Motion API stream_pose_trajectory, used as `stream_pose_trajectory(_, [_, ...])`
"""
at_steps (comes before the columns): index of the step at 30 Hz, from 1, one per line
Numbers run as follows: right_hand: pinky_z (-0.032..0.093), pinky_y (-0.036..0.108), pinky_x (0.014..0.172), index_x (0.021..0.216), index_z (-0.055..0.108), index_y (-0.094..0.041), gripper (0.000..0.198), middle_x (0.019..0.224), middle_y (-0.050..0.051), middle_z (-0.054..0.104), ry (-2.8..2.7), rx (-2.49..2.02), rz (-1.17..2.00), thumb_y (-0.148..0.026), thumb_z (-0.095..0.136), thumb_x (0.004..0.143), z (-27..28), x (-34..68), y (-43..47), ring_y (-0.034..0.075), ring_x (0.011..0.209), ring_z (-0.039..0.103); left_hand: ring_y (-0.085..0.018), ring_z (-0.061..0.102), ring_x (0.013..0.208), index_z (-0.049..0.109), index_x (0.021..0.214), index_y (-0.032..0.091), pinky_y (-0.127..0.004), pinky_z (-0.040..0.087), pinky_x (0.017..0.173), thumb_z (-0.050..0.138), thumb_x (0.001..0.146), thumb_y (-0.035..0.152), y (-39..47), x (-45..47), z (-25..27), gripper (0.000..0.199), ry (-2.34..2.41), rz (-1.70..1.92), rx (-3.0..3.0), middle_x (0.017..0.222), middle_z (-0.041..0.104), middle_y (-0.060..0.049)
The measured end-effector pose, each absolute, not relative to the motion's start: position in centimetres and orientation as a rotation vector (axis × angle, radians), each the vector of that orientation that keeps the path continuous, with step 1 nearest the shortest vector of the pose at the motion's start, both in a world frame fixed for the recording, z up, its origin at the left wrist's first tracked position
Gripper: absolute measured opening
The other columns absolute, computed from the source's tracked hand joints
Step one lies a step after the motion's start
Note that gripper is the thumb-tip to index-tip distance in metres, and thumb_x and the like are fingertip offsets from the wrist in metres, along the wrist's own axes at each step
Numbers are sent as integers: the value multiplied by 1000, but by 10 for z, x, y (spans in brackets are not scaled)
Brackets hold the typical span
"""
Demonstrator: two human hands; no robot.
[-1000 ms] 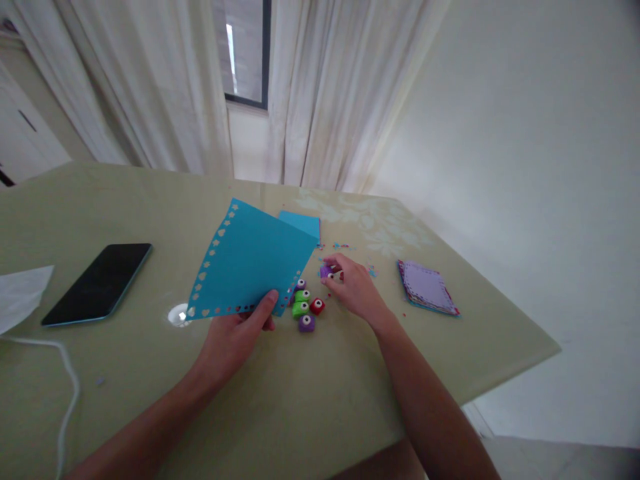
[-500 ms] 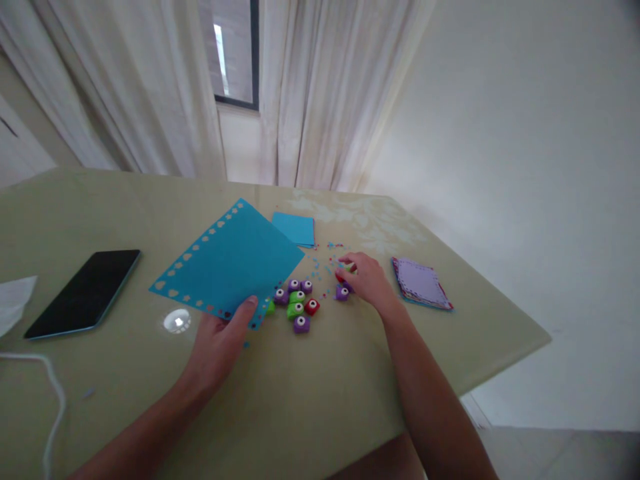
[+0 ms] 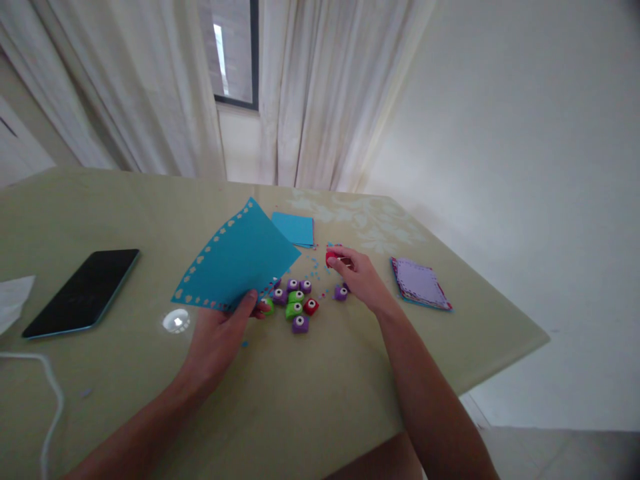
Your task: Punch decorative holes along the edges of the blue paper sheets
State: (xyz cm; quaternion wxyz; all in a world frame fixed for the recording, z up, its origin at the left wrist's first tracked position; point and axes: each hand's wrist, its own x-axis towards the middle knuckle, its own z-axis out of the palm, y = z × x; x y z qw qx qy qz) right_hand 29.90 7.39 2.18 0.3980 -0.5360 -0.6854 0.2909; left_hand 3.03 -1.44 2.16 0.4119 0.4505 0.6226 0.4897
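In the head view, your left hand (image 3: pixel 225 330) keeps its grip closed on a square blue paper sheet (image 3: pixel 240 260), thumb in front; the sheet, flatter a moment ago, now bows, its punched edge curving. Your right hand (image 3: pixel 357 273) has just come up off the counter (image 3: pixel 320 400), its grip clamped on a small red block (image 3: pixel 330 259) between thumb and fingers. A small purple block with a round white top (image 3: pixel 341 293) remains below that hand. So both your hands are now loaded, sheet and red block well apart. Your left fingers sit by a bright green block (image 3: pixel 268 307); whether they touch it, you cannot tell. Blue paper confetti (image 3: pixel 314 267) lies scattered between the hands.
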Motion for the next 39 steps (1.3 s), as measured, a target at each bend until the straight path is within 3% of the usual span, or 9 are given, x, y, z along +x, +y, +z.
stream_pose_trajectory(3, [52, 31, 77, 110, 78, -22, 33, 99, 5, 78, -1575, -1178, 1088, -50, 70, 94, 28, 277, 62, 19, 89, 69, -29, 79, 77, 76, 77, 23, -35, 62, 65, 72, 80, 52, -16, 32, 25, 29, 1558, 1205, 1145, 75, 82, -5])
stream_pose_trajectory(7, [52, 30, 74, 93, 75, -22, 40, 91, 3, 77, -1322, -1055, 1413, -47, 95, 70, 28, 248, 46, 17, 82, 67, -30, 80, 79, 78, 87, 22, -37, 64, 68, 76, 79, 50, -17, 34, 26, 28, 1504, 1263, 1153, 83, 84, -6])
stream_pose_trajectory(9, [51, 29, 67, 89, 74, -22, 44, 88, 3, 76, -1264, -1023, 1478, -47, 99, 64, 25, 238, 41, 17, 77, 65, -31, 81, 81, 78, 90, 22, -39, 66, 72, 77, 79, 48, -16, 35, 26, 28, 1478, 1280, 1158, 85, 85, -6])
stream_pose_trajectory(12, [44, 25, 58, 92, 75, -21, 46, 84, 2, 73, -1271, -999, 1537, -51, 98, 65, 22, 229, 37, 14, 69, 61, -32, 82, 84, 79, 93, 23, -41, 67, 79, 76, 80, 47, -16, 36, 26, 28, 1424, 1268, 1180, 87, 85, -6])
stream_pose_trajectory(19, [34, 23, 48, 87, 70, -21, 47, 76, -3, 68, -1162, -1007, 1588, -53, 97, 66, 19, 223, 33, 9, 56, 52, -33, 83, 87, 79, 97, 22, -42, 68, 80, 77, 80, 51, -16, 36, 21, 33, 1435, 1232, 1201, 93, 86, -8])
stream_pose_trajectory(26, [34, 24, 49, 85, 72, -21, 45, 72, -3, 65, -1231, -1039, 1556, -54, 96, 67, 19, 226, 35, 10, 56, 49, -33, 83, 88, 79, 82, 26, -43, 68, 83, 74, 81, 53, -16, 36, 24, 27, 1486, 1222, 1253, 88, 86, -7])
stream_pose_trajectory(30, [30, 24, 47, 83, 69, -21, 47, 71, -3, 65, -1232, -1033, 1560, -56, 96, 66, 18, 225, 34, 9, 54, 46, -33, 83, 88, 79, 90, 24, -43, 68, 79, 74, 79, 51, -16, 38, 25, 30, 1452, 1223, 1243, 92, 86, -7])
stream_pose_trajectory(39, [33, 24, 49, 85, 69, -20, 48, 75, -1, 69, -1162, -1027, 1604, -52, 98, 64, 21, 225, 32, 10, 57, 53, -31, 83, 81, 78, 96, 22, -41, 69, 74, 72, 78, 49, -18, 41, 30, 32, 1422, 1228, 1243, 96, 87, -9])
